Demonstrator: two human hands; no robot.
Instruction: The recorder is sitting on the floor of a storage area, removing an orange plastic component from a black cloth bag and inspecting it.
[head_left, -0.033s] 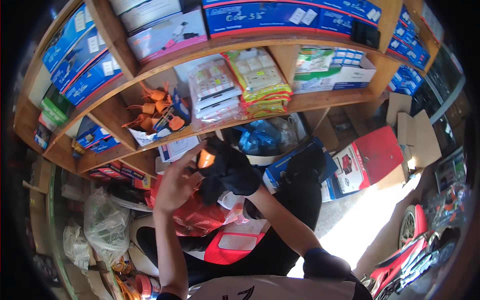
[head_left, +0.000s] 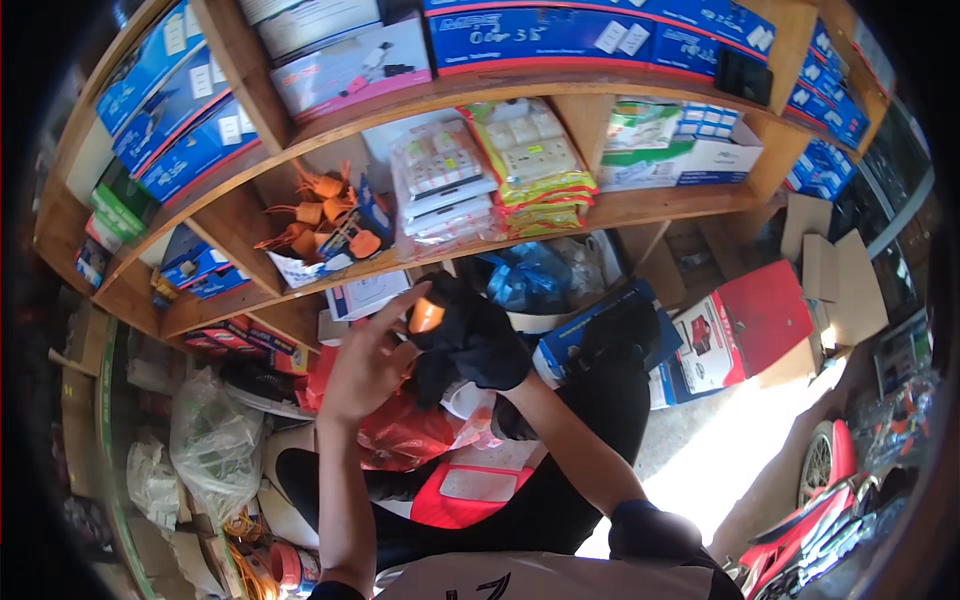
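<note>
My left hand [head_left: 368, 362] is bare and raised in front of the low shelf. Its fingers are apart, with the index finger stretched toward a small orange thing [head_left: 427, 316] of a kind I cannot make out. My right hand [head_left: 482, 340] wears a black glove and is closed around that orange thing, which pokes out on its left side. Dark cloth-like material [head_left: 432, 380] hangs below the gloved fingers; where it ends and the glove begins is hard to tell. Beneath both hands lies a red plastic bag [head_left: 405, 435].
Wooden shelves [head_left: 400, 270] ahead hold blue boxes [head_left: 540, 38], orange lamp holders [head_left: 325, 215] and packets of white fittings [head_left: 530, 150]. A red-and-white box [head_left: 745, 320] and open cartons [head_left: 840, 270] stand right. A clear plastic bag [head_left: 212, 435] sits left, a red motorbike [head_left: 800, 530] lower right.
The whole scene sits slightly farther right in the picture. My left fingers look a little more spread beside the orange thing; my right hand keeps its hold.
</note>
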